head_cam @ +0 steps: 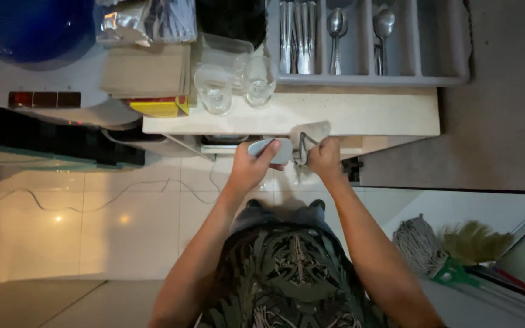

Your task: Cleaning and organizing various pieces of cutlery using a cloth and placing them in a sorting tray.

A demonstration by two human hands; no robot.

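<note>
From up here I have the left hand (249,167) closed around a small pale-grey rounded object (271,150), thumb over its top, held just off the front edge of the desk (360,112). The right hand (325,159) pinches a thin dark wire or clip piece (303,149) beside that object, with a crumpled bit of pale cloth or plastic (310,132) bunched against it; what the piece is exactly I cannot tell at this size. So both grips are shut, the left on the grey object, the right on the wire piece.

To do this well, I judge the left hand should keep the object still and let the right do the fine work, close to the body and over the desk edge (a dropped part would land on the tiled floor (123,225)). The two drinking glasses (235,85) stand near the edge just behind the hands, so I would keep elbows and cloth clear of them. The grey cutlery tray (445,54) with its spoons lies further back and is no hazard. Light is dim; slow moves suit it.
</note>
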